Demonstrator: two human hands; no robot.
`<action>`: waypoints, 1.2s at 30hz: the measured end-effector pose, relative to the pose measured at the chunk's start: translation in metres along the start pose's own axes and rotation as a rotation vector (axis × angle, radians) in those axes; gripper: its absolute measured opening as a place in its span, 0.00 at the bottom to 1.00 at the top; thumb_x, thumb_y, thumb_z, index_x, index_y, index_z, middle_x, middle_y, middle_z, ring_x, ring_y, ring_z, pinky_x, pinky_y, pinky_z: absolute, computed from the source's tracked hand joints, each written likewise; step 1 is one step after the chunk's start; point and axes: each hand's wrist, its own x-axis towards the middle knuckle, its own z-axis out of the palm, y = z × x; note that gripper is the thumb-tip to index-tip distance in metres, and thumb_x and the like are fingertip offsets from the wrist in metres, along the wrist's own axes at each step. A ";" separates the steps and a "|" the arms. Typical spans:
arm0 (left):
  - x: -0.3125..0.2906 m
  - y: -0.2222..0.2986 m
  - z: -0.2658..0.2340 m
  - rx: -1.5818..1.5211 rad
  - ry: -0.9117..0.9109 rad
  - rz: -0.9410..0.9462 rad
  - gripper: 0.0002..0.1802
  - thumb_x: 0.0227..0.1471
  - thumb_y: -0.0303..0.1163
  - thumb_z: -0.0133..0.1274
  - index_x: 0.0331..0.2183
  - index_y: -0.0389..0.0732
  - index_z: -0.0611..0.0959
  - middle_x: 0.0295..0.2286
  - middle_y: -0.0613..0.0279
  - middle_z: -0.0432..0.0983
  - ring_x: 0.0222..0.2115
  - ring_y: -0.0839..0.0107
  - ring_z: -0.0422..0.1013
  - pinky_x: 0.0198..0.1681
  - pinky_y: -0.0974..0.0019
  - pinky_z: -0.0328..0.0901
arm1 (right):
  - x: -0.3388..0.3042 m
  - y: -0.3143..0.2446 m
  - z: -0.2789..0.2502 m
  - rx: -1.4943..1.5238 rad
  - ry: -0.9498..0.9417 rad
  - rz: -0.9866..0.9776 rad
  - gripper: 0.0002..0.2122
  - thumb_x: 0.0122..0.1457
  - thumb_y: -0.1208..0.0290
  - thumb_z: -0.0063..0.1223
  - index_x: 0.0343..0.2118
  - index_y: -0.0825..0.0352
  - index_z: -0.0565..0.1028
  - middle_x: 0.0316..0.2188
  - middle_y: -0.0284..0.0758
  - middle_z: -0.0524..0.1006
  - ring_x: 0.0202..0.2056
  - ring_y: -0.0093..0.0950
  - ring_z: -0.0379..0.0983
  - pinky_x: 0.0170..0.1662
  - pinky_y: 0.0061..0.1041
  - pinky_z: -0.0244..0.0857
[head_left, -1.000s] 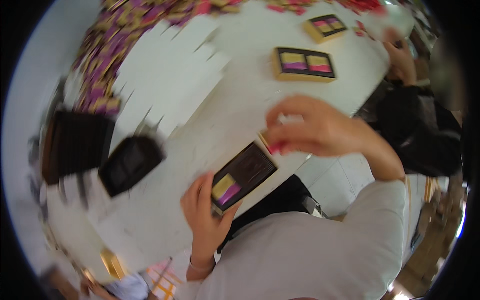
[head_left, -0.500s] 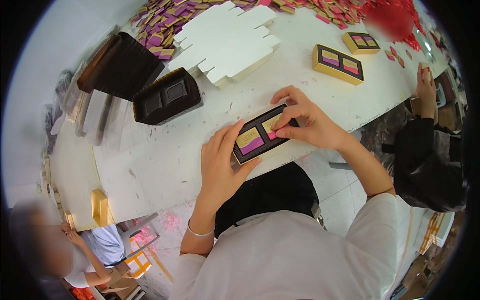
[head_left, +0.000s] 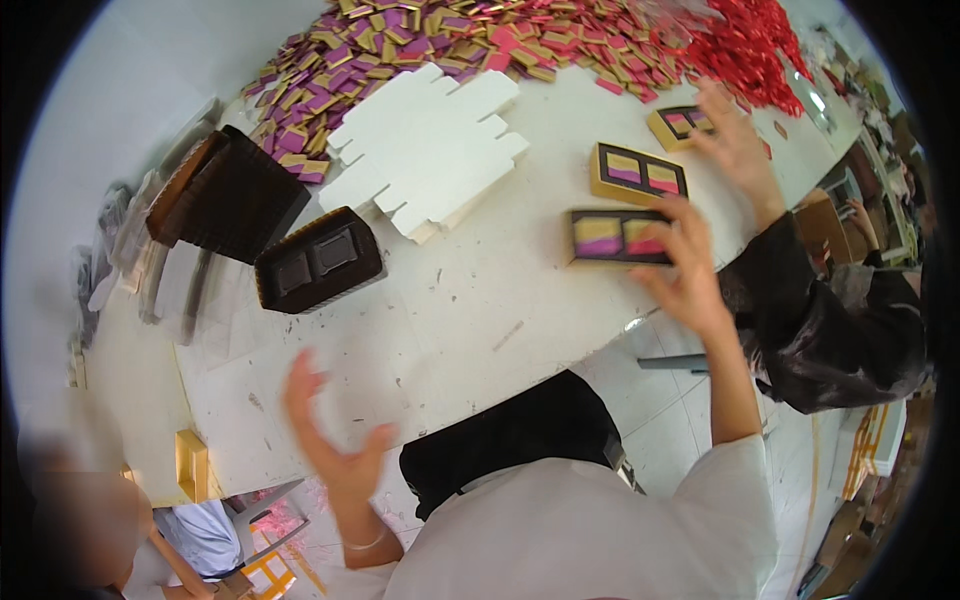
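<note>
My right hand is at the right end of a shallow gold box with a dark insert, its fingers curled over that end and the thumb at the near side. The box lies on the table, slightly blurred. Two wrapped squares sit in its compartments, a gold-and-purple one on the left and a gold-and-pink one partly under my fingers. Over the near left part of the table, my left hand is open, blurred, with nothing in it. Just behind the box stands another filled gold box.
A co-worker's hand reaches by a third filled box. Dark plastic trays and stacked white card blanks stand at left and centre. Wrapped squares and red shred heap behind. An empty gold box sits near left.
The box has moved right, from between both hands to beside the other filled boxes, with my right hand. My left hand has let go and swung left. A co-worker's hand has reached in.
</note>
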 end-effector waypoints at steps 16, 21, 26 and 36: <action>-0.093 -0.170 -0.241 0.881 0.030 -0.549 0.42 0.47 0.46 0.58 0.60 0.44 0.61 0.59 0.46 0.54 0.60 0.49 0.50 0.61 0.49 0.46 | 0.134 -0.157 0.098 0.331 -0.114 -0.527 0.16 0.46 0.72 0.62 0.39 0.69 0.74 0.45 0.41 0.71 0.49 0.38 0.66 0.48 0.35 0.62; -0.074 -0.158 -0.206 0.778 0.054 -0.344 0.16 0.52 0.28 0.51 0.45 0.38 0.78 0.46 0.48 0.71 0.50 0.50 0.64 0.55 0.51 0.55 | 0.155 -0.169 0.115 0.076 -0.203 -0.610 0.05 0.48 0.73 0.58 0.23 0.68 0.73 0.28 0.34 0.70 0.36 0.32 0.66 0.38 0.30 0.61; -0.041 -0.061 -0.085 0.635 -0.158 -0.034 0.07 0.45 0.21 0.53 0.31 0.38 0.81 0.31 0.58 0.75 0.35 0.58 0.68 0.42 0.56 0.60 | 0.163 -0.160 0.115 0.200 -0.197 -0.497 0.06 0.48 0.72 0.58 0.18 0.65 0.74 0.24 0.31 0.70 0.34 0.30 0.66 0.37 0.28 0.61; 0.019 0.038 0.084 0.206 -0.217 0.423 0.15 0.44 0.33 0.57 0.38 0.46 0.81 0.35 0.64 0.72 0.36 0.65 0.67 0.42 0.58 0.59 | 0.166 -0.137 0.105 0.400 0.166 -0.543 0.10 0.50 0.63 0.59 0.22 0.64 0.74 0.24 0.31 0.70 0.31 0.32 0.65 0.35 0.30 0.60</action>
